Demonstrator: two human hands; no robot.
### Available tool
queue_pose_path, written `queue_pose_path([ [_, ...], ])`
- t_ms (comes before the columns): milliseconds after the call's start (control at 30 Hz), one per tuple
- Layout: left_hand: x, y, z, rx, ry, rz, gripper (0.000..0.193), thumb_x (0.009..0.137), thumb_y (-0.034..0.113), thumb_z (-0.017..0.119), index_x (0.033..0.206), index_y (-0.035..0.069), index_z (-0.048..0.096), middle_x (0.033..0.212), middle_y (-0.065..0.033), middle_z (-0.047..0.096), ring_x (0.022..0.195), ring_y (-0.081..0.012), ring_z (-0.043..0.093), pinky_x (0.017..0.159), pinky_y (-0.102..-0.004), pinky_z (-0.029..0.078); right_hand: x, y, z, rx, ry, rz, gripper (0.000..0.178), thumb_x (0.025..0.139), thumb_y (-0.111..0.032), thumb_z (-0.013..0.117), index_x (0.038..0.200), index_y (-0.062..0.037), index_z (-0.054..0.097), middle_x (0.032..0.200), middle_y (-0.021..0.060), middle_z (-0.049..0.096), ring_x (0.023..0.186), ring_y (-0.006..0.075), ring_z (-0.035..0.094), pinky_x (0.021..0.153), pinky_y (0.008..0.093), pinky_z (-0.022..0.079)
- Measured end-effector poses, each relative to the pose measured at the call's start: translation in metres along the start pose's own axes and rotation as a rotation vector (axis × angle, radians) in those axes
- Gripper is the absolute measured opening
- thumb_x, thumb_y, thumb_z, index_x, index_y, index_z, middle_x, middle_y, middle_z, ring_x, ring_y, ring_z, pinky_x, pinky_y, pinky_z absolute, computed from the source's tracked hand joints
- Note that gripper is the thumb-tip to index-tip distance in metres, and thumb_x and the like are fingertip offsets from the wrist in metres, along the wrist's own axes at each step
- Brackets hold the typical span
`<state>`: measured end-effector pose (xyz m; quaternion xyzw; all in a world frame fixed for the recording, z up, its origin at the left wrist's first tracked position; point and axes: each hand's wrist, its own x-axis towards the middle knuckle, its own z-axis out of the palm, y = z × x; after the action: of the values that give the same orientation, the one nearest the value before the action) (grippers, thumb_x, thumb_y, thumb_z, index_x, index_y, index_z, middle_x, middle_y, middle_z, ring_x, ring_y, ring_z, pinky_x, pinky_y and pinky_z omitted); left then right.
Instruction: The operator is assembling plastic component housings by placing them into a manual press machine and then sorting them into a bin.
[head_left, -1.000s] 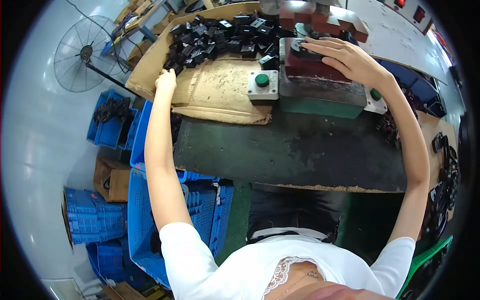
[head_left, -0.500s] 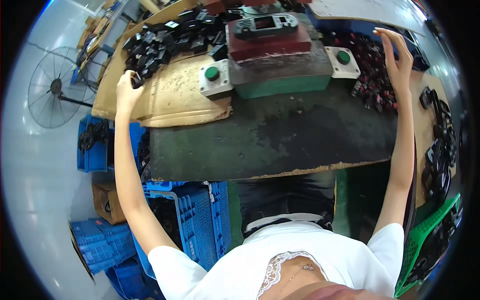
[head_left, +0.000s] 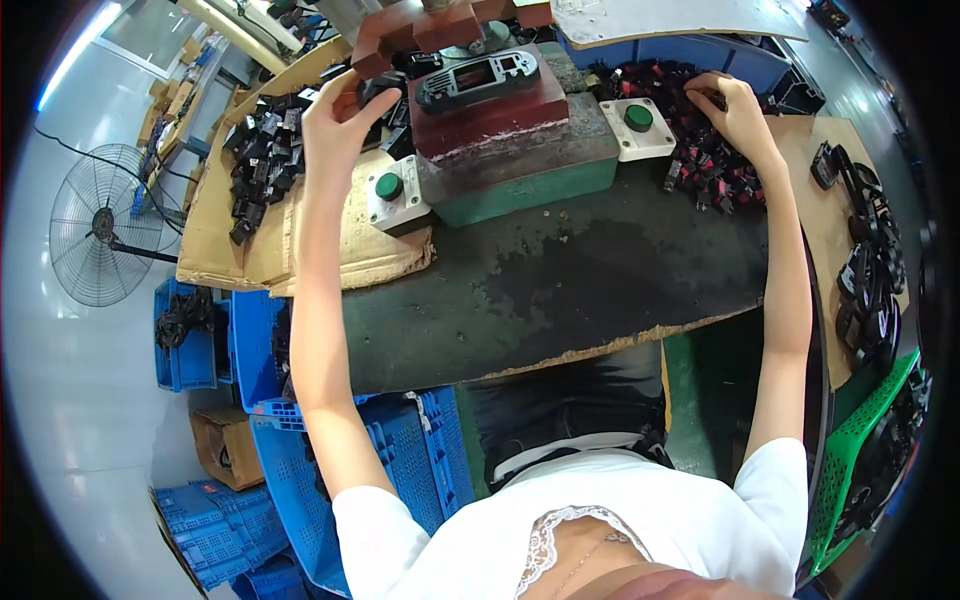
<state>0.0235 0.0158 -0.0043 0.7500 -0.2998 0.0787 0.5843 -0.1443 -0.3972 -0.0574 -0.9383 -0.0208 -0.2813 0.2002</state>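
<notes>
My left hand (head_left: 333, 118) is closed around a small black plastic part (head_left: 378, 92), just left of the dark red block (head_left: 490, 118). Lying on that block is a long black-and-grey plastic housing (head_left: 478, 82) with a rectangular opening. At the right, my right hand (head_left: 738, 112) hovers over a heap of small black and red parts (head_left: 715, 178). Its thumb and fingertips are bent together in a pinch; whatever may be between them is too small to make out.
Two white boxes with green buttons (head_left: 388, 186) (head_left: 638, 118) flank the green-sided press base (head_left: 530, 190). Black parts (head_left: 268, 160) fill a cardboard tray on the left. Above the housing hang dark red blocks (head_left: 445, 30). Black mouldings (head_left: 870, 265) lie at far right; blue crates (head_left: 425, 440) stand below.
My left hand has moved right and away from me, carrying the black part from the cardboard to the red block. My right hand has shifted left and down over the heap, its fingers closing.
</notes>
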Motion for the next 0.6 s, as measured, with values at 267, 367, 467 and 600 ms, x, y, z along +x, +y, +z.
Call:
queue_pose_path([
  [267, 0.007, 0.005, 0.038, -0.185, -0.174, 0.052, 0.038, 0.073, 0.006, 0.075, 0.107, -0.002, 0.059, 0.095, -0.0059, 0.066, 0.087, -0.0109, 0.061, 0.078, -0.025, 0.048, -0.004, 0.003, 0.001, -0.097, -0.014, 0.059, 0.015, 0.082, -0.005, 0.061, 0.093, 0.0047, 0.063, 0.089, 0.0146, 0.064, 0.083, 0.0268, 0.064, 0.074, 0.0319, 0.049],
  [367, 0.011, 0.003, 0.046, -0.028, -0.211, 0.116, 0.04, 0.074, 0.013, 0.076, 0.108, -0.002, 0.06, 0.095, -0.009, 0.066, 0.086, -0.0137, 0.062, 0.08, -0.0276, 0.048, -0.003, 0.004, 0.002, -0.06, 0.009, 0.079, 0.015, 0.082, -0.005, 0.061, 0.092, 0.0052, 0.063, 0.09, 0.0145, 0.064, 0.083, 0.0274, 0.063, 0.074, 0.0315, 0.049],
  [467, 0.01, 0.015, 0.058, 0.331, -0.181, 0.357, 0.04, 0.073, 0.018, 0.075, 0.107, 0.001, 0.062, 0.094, -0.0114, 0.066, 0.084, -0.0196, 0.063, 0.078, -0.0295, 0.048, -0.003, 0.004, 0.002, -0.06, 0.049, 0.027, 0.014, 0.082, -0.004, 0.061, 0.092, 0.0051, 0.063, 0.09, 0.0144, 0.064, 0.083, 0.0268, 0.063, 0.074, 0.0308, 0.049],
  [600, 0.012, 0.011, 0.059, 0.399, -0.169, 0.491, 0.039, 0.075, 0.021, 0.074, 0.109, 0.004, 0.062, 0.096, -0.0131, 0.064, 0.087, -0.0258, 0.062, 0.08, -0.0325, 0.047, 0.008, -0.02, 0.014, 0.089, 0.043, -0.066, 0.013, 0.082, -0.003, 0.06, 0.093, 0.0027, 0.062, 0.092, 0.0138, 0.064, 0.088, 0.0283, 0.061, 0.078, 0.0339, 0.047],
])
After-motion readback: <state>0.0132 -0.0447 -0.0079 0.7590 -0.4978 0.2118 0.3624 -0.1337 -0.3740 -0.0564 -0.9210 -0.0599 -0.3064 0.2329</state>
